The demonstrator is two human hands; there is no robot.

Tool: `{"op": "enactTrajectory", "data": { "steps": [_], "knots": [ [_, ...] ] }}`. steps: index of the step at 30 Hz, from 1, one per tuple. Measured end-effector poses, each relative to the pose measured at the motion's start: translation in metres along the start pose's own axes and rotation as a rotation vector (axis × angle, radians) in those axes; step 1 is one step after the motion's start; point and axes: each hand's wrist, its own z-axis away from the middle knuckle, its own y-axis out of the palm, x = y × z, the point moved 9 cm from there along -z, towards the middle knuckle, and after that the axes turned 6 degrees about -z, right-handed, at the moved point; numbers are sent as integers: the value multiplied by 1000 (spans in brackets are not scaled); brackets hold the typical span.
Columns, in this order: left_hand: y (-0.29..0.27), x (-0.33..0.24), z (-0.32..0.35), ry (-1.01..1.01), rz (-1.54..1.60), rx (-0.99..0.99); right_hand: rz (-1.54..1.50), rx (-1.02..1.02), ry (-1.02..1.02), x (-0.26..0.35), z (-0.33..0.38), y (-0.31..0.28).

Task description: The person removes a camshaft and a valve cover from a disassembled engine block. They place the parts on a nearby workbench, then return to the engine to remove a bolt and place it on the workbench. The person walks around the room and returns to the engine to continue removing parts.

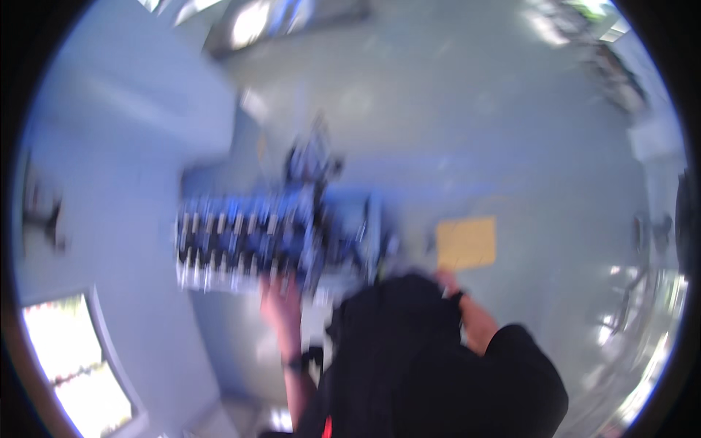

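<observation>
Motion smears the whole picture. In front of me to the left stands a long dark machine [241,244] with two rows of pale, rod-like metal parts. My left hand [280,301] is at its near edge, fingertips against or just over the nearer row; whether they grip a part is too blurred to tell. A dark band circles that wrist. Out to the right, my right hand [471,317] is partly hidden by my dark clothing. Its fingertips lie just below a flat yellow rectangle [466,242]; I cannot tell whether they touch it.
A dark, upright mechanism [312,160] rises behind the machine's right part. A pale wall [131,182] with a bright window [77,365] runs along the left. Blurred equipment [613,73] stands at the far right, and a dark-framed object [285,22] at the far left.
</observation>
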Motion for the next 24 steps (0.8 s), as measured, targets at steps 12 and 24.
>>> {"op": "enactTrajectory", "data": {
  "steps": [12,24],
  "knots": [
    [-51,-59,-3,149,-195,90,-867,-247,538,5,28,-126],
    [-72,-133,-19,273,93,72,-919,-183,710,-40,86,-77]
  ]
}}
